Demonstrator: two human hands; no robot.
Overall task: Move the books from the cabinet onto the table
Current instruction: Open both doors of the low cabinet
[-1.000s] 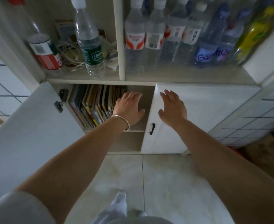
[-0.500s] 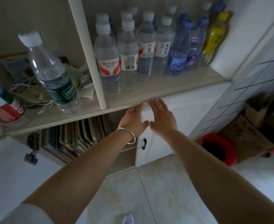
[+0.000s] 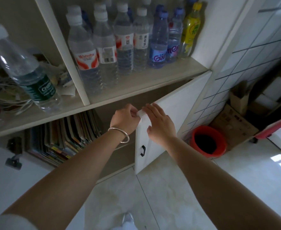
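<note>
A row of thin books (image 3: 65,138) stands upright in the lower left compartment of the white cabinet, below the shelf. The right cabinet door (image 3: 173,117), white with a small black handle, stands partly open. My left hand (image 3: 124,119), with a silver bangle on the wrist, grips the door's top corner from the inside. My right hand (image 3: 159,125) lies over the same corner from the outside, fingers wrapped on its top edge. Both hands are to the right of the books and touch none of them.
Several water bottles (image 3: 120,44) crowd the shelf above, and a tilted bottle (image 3: 28,77) and cables lie at left. The left door (image 3: 12,176) hangs open. A red bucket (image 3: 207,141) and cardboard boxes (image 3: 234,125) stand on the tiled floor at right.
Both hands have closed on the right door's top corner and the door has swung out from the cabinet. The camera has turned further right, showing more of the bucket and boxes.
</note>
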